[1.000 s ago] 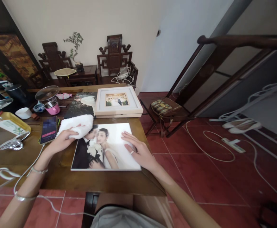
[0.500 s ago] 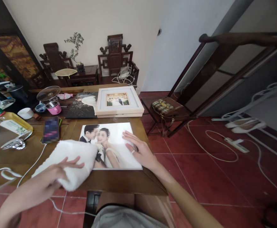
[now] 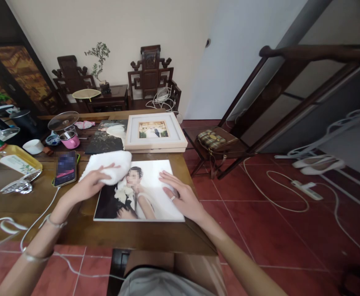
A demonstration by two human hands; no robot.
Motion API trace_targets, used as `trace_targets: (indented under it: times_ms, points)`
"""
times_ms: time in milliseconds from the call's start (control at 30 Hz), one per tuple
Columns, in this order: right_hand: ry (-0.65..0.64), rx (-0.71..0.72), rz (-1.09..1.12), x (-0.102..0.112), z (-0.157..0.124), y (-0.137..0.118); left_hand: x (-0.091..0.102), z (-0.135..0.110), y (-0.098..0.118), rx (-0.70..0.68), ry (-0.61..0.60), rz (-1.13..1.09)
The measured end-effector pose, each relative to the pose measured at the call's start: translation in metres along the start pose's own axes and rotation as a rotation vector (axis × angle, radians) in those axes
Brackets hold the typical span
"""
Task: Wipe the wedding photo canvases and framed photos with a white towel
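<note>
A wedding photo panel lies flat on the wooden table before me. My left hand holds a folded white cloth, its fingers over the top. The cloth lies across the panel's upper left corner and hides part of the picture there. My right hand, wearing a ring, rests with its fingers stretched out on the panel's right side.
Behind the panel stand a white framed picture and a dark photo panel. To the left are a phone on a cable, a bottle of yellow liquid and a pink cup. A chair holds a checked bag.
My left hand has moved the white cloth up and away from me, from the panel's lower left to its upper left. The lower left of the picture now shows. My right hand has stayed put.
</note>
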State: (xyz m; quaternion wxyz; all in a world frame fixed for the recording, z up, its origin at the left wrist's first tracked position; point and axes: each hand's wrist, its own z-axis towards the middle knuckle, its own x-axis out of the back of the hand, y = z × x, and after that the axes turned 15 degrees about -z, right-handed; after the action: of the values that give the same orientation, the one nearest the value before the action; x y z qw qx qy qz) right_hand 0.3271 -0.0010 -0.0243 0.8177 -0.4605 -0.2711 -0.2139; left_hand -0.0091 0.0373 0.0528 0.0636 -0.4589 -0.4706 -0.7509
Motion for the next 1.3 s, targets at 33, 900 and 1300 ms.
trace_targets:
  times_ms: [33, 900, 1300]
  points:
    - [-0.004, 0.0, -0.002, 0.0, 0.0, 0.0, 0.0, 0.009, -0.006, 0.018, 0.017, 0.041]
    - [-0.006, 0.0, 0.01, 0.001, 0.001, -0.002, -0.04, -0.01, 0.074, -0.009, -0.28, -0.033]
    - [-0.004, 0.015, 0.027, 0.003, 0.001, -0.002, -0.053, 0.051, 0.059, 0.172, -0.172, 0.178]
